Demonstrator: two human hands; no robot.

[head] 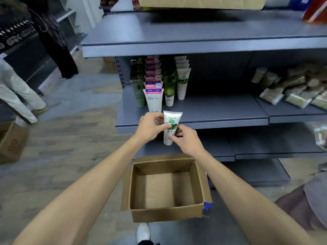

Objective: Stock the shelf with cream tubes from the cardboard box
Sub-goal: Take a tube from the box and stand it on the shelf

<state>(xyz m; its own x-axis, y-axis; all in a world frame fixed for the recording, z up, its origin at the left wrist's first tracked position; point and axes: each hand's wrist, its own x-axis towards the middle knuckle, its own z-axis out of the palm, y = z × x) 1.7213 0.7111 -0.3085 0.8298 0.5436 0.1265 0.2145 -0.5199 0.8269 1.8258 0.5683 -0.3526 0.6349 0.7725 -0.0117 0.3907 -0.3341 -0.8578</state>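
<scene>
From the head camera I see both my hands raised in front of the shelf (221, 110), sharing one tube (171, 127). My left hand (150, 129) grips the tube from its left side, thumb across the front at the green label, fingers curled behind. My right hand (185, 140) pinches the lower part from the right, with its thumb tip on the white body near the cap. The tube stands upright, crimped end up and cap down, held in the air just in front of the shelf edge (it touches no board that I can make out).

Below my forearms the box (168, 215) sits open on the floor, flaps out, and only bare cardboard shows inside. A blue scrap of tape clings to its near right corner.

On the shelf behind the tube, four rows (159, 82) of tubes stand cap-down at the left end: dark green ones, then white ones with pink tops marked Facial, then leafy green ones, then white-and-green ones like mine. The Facial row reaches nearest the edge, just behind my left hand.

Far right on the same level lie greenish packets (290, 91) in a loose heap. A second box (10, 142) rests on the floor at far left, near two standing people (53, 41). My white shoe (143, 232) shows below the box.
</scene>
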